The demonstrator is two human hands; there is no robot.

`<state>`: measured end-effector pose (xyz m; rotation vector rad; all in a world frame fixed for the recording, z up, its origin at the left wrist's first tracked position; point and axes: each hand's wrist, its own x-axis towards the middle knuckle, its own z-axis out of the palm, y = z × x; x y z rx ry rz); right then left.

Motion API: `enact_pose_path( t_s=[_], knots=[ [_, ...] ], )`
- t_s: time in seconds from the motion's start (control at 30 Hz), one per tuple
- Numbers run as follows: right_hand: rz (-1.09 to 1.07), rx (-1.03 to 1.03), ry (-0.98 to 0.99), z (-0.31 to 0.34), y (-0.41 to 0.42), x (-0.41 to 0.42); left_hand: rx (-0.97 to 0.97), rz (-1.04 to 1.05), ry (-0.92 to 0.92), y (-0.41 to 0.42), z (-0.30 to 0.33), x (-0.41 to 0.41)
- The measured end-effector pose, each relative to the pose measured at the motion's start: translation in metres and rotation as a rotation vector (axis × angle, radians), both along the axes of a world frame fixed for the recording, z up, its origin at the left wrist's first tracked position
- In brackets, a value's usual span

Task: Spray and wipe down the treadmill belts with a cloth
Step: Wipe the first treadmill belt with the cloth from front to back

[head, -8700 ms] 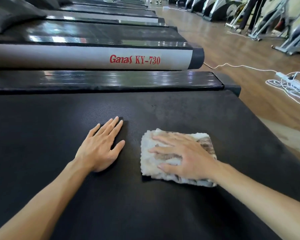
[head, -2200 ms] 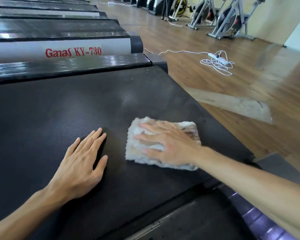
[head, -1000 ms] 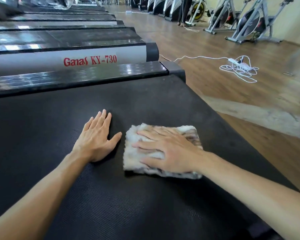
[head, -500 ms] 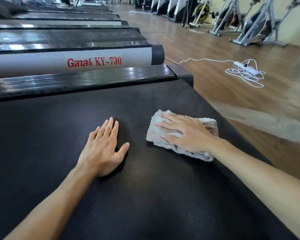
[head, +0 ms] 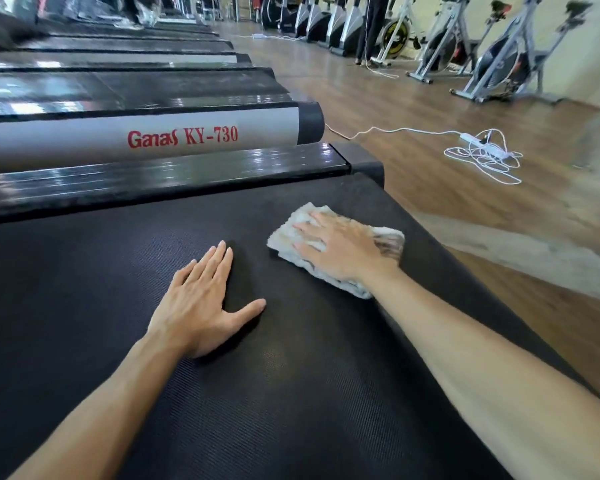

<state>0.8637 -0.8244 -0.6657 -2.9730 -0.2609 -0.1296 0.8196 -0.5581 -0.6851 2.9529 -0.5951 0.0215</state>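
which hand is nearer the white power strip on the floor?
Right. The right hand presses the cloth near the belt edge facing the power strip; the left hand lies flat farther inboard.

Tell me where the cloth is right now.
In the head view the cloth lies flat on the black treadmill belt, right of centre near the belt's far end, pressed under the right hand, with the left hand beside it.
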Motion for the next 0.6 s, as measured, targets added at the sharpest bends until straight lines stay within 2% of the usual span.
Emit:
enact_pose_path(
  t_s=[0.13,0.2,0.33,0.4,0.53,0.6],
  knots=[
    [0.227,0.101,-0.016,-0.005,0.003,-0.06,0.007,0.029,0.007,-0.001,0.0,-0.001],
    [0.138,0.102,-0.044,-0.01,-0.016,-0.054,0.012,0.034,-0.001,-0.001,0.002,-0.001],
    [-0.11,0.027,-0.034,-0.004,0.003,0.031,0.01,0.023,-0.014,0.0,0.002,0.002],
    [-0.051,0.013,-0.031,0.002,0.033,0.045,-0.001,0.02,-0.009,0.001,0.0,0.002],
    [0.211,0.056,-0.017,0.002,0.022,-0.016,-0.013,0.009,-0.003,0.001,0.0,0.001],
    [0.139,0.091,-0.014,0.003,-0.004,-0.02,-0.01,0.01,-0.013,0.001,0.0,0.0]
  ],
)
